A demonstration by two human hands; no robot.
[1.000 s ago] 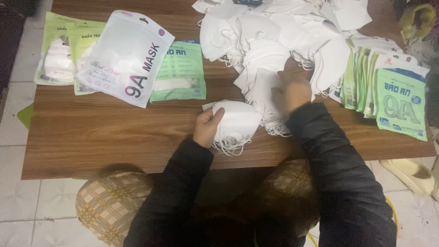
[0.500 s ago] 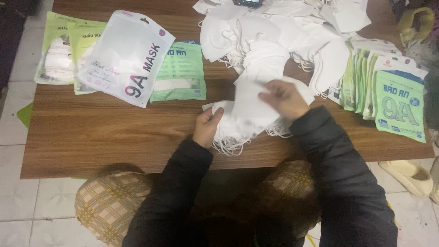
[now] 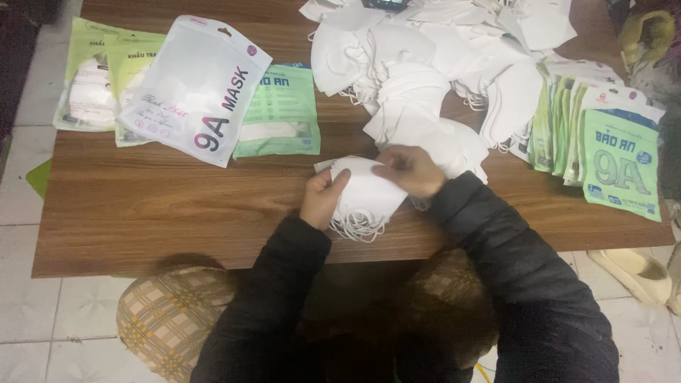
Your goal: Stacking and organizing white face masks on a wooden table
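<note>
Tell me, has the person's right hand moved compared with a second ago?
Yes. The right hand has come back from the heap of loose white face masks toward the wooden table's near edge, onto the white mask stack.

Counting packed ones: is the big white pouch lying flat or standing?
Lying flat: the white pouch rests face-up on the table, overlapping green packets.

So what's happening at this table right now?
A person in a dark jacket is handling a small stack of white face masks at the near edge of a wooden table. The left hand holds the stack's side while the right hand rests on top. A big loose pile of masks lies behind, with printed pouches on the left and upright green packets on the right.
</note>
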